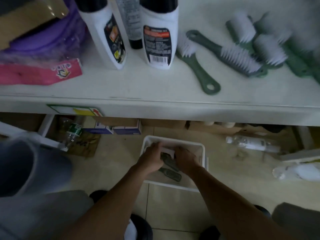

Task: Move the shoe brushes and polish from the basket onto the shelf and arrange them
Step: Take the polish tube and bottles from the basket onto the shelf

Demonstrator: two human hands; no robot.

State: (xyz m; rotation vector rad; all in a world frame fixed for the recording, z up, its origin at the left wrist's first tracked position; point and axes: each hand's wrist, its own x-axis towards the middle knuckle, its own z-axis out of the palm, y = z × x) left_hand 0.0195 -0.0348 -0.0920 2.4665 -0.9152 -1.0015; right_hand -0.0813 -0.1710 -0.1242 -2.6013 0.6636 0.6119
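A white basket [173, 185] stands on the floor below the shelf [138, 87]. Both my hands reach down into it. My left hand [152, 157] and my right hand [186, 159] curl around green shoe brushes [170, 164] with white bristles between them; exactly what each hand grips is partly hidden. Another green brush [171, 174] lies in the basket below my hands. On the shelf stand three polish bottles [158, 37], white with black caps, and to their right lie several green brushes [223, 52].
A purple bag with a pink label [39, 73] sits at the shelf's left. Below the shelf are cardboard boxes [121, 127], an empty plastic bottle [72, 132] and a white bottle [251, 143] lying on the floor. My knees and shoes are at the bottom.
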